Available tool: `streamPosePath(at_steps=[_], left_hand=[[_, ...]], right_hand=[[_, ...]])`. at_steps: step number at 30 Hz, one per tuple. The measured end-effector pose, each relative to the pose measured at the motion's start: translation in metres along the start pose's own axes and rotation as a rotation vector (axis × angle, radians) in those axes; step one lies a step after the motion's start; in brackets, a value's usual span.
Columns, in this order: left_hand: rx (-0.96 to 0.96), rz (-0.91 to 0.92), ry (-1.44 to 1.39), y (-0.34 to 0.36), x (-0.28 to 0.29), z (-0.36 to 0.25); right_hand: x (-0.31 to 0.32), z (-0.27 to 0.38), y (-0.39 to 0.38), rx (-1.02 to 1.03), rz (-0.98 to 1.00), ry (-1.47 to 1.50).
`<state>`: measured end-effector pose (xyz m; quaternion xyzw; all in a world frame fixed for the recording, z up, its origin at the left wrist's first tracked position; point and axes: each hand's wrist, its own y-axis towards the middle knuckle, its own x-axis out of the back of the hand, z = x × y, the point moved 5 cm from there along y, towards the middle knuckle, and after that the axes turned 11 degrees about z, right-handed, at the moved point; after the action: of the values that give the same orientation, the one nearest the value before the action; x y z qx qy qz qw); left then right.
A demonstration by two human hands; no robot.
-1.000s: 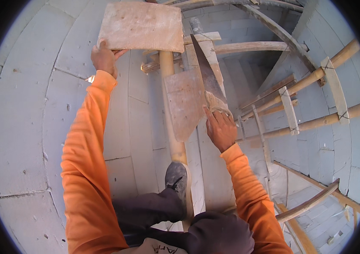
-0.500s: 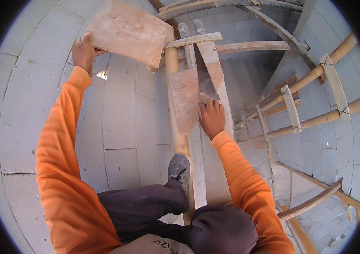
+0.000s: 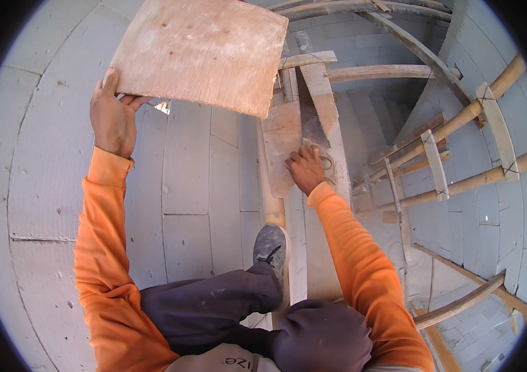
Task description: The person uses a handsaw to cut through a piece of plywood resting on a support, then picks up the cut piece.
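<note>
My left hand [image 3: 113, 115] grips a large plywood board [image 3: 198, 53] at its lower left corner, thumb on the upper face. The board is held up off the ground, tilted, at the top left. My right hand [image 3: 307, 168], fingers bent, is down between a smaller tapered plywood piece [image 3: 282, 133] and the handle [image 3: 328, 162] of a hand saw. The saw's toothed blade [image 3: 313, 115] points away from me, between that piece and a plank. What the right fingertips hold, if anything, is hidden.
My grey shoe [image 3: 269, 245] rests along a bamboo pole [image 3: 274, 211] and planks. On the right, a bamboo ladder [image 3: 437, 164] with wooden rungs leans across. Stairs [image 3: 369, 118] descend beyond the planks. Pale block walls [image 3: 186, 167] surround the platform.
The large plywood board has come nearer and shifted right with my left hand. My right hand has slid left relative to the saw, uncovering its handle. The view has shifted slightly.
</note>
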<state>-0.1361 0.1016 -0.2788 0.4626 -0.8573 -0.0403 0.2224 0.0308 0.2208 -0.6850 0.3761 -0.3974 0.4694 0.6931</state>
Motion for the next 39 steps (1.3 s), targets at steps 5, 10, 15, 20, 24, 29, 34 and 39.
streamPosePath(at_steps=[5,10,15,20,24,29,34,39], left_hand=[[0.015,-0.057,0.014,-0.010,0.018,-0.002],[0.057,-0.126,0.030,-0.012,0.039,0.001],[0.156,-0.043,0.214,-0.016,0.044,0.011],[0.177,0.101,0.512,-0.022,0.040,0.026],[0.110,0.144,0.656,-0.021,0.048,0.053],[-0.101,0.076,0.588,-0.034,0.010,0.066],[0.128,0.043,0.421,-0.035,-0.010,0.097],[0.581,0.208,0.127,-0.035,-0.035,0.143]], right_hand=[[0.000,0.002,0.006,0.023,0.105,-0.096],[0.037,-0.007,-0.014,-0.342,-0.254,-0.040],[0.036,-0.023,-0.028,-0.400,0.037,-0.044],[0.045,-0.039,-0.037,-0.368,-0.204,0.210],[0.069,-0.051,-0.057,-0.466,-0.364,0.560],[0.084,-0.050,-0.075,-0.470,-0.484,0.623],[0.096,-0.005,-0.044,0.033,-0.597,0.528],[0.121,0.052,-0.013,0.340,-0.407,0.264]])
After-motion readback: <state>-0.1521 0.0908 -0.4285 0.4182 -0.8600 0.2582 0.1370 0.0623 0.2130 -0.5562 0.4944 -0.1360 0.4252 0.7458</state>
